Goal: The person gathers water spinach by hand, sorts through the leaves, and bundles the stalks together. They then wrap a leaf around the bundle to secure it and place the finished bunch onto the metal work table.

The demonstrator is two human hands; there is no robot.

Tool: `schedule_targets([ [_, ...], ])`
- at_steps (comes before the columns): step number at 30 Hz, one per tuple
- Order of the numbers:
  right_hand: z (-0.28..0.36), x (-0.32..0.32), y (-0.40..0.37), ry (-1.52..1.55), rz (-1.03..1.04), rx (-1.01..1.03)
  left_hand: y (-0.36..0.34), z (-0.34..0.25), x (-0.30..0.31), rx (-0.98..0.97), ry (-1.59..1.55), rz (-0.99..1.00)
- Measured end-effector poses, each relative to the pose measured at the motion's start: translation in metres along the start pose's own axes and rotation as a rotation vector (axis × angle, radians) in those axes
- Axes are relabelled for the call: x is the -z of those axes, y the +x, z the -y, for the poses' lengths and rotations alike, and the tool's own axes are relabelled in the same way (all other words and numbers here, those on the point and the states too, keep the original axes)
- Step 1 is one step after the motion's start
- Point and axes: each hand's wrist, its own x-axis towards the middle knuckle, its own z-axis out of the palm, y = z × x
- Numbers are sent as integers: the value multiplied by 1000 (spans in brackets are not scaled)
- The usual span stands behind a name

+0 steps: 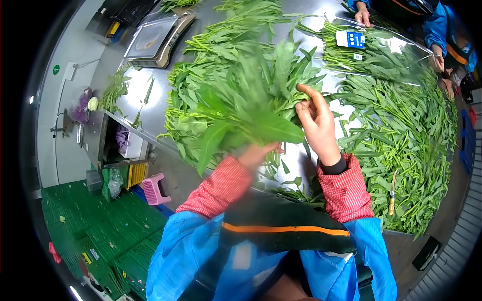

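A bunch of water spinach [256,95], its long leaves fanned out and partly blurred, is raised above the metal table. My left hand [258,154] grips it from below, with most of the fingers hidden by leaves. At the right side of the bunch, my right hand [317,120] has thumb and forefinger pinched on its leaves. More water spinach [201,75] lies in a heap beyond and to the left of my hands. A larger pile [401,140] covers the table at the right, with a wooden-handled knife [391,198] resting on it.
A digital scale [155,42] stands at the table's back left. Across the table, a co-worker's hands [362,16] hold a clear labelled bag [381,55] of greens. A pink stool [155,189] and green crates [110,231] are on the floor at left.
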Motion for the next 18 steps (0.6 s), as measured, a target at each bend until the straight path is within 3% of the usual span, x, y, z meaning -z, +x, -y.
schedule_targets([
  [4, 23, 3, -8, -73, -60, 120, 4, 7, 7, -7, 74, -18],
  [7, 39, 5, -15, -253, -100, 377, 4, 7, -1, -26, 45, -55],
  [9, 46, 4, -10, -247, -16, 533, 3, 5, -7, -50, 42, -82],
  [11, 43, -2, -7, -307, -3, 468, 4, 4, -10, -82, 89, -100],
  [14, 38, -7, -3, -405, -13, 307, 2, -10, -17, -304, 379, -79],
  [17, 26, -9, -2, -503, -36, 275, 4, -4, -3, -179, 611, -62],
  [18, 21, -10, -1, -487, -59, 308, 4, -3, -5, -270, 656, -88],
])
